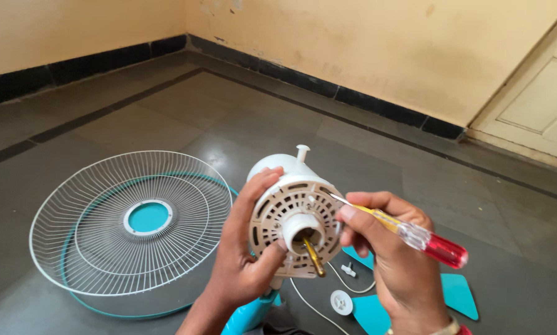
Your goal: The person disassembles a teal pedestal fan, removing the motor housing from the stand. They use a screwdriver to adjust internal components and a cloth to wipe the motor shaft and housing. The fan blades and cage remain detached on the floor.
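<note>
My left hand (244,254) grips the white fan motor housing (294,217) from its left side, with the thumb on the vented front plate. A brass shaft (314,254) sticks out of the plate's centre. My right hand (387,254) holds a screwdriver (415,236) with a clear yellow-and-red handle. Its metal tip rests on the upper right of the front plate. The housing sits on a teal stand neck (250,313) at the bottom edge.
A white wire fan guard (132,220) with a teal centre lies on the grey tiled floor at the left. Teal fan blades (458,294), a white round nut (341,302), a small white clip (349,270) and a white cord (309,304) lie under my right hand. A door (539,105) stands at the far right.
</note>
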